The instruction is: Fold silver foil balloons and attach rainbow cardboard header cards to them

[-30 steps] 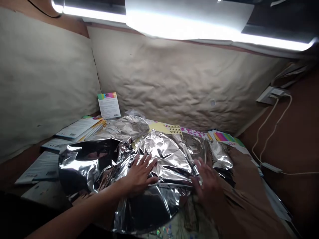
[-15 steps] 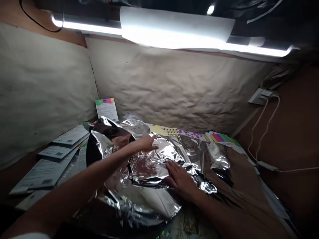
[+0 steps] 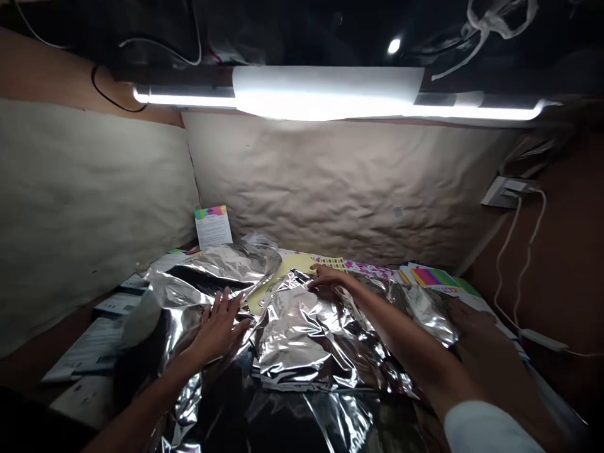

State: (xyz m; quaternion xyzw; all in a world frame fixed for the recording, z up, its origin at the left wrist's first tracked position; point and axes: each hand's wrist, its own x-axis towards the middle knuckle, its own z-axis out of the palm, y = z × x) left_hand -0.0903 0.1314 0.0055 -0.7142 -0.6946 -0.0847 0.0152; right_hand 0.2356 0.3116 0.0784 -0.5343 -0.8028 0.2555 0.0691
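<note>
Centrally, has crumpled silver foil (image 3: 297, 330) heaped in front, in shiny overlapping layers. Lays left hand (image 3: 219, 324) palm down over the left side of the foil, with fingers spread apart and pinching nothing visible. Stretches right hand (image 3: 329, 275) across to the far edge of the heap, with index finger extended and other fingers bent; cannot tell whether pinching foil or merely touching. Just beside those fingertips, has a yellow sheet (image 3: 293, 263). Farther out, has white printed packs (image 3: 85, 352) at left, rainbow-striped packs (image 3: 431, 277) at right.
</note>
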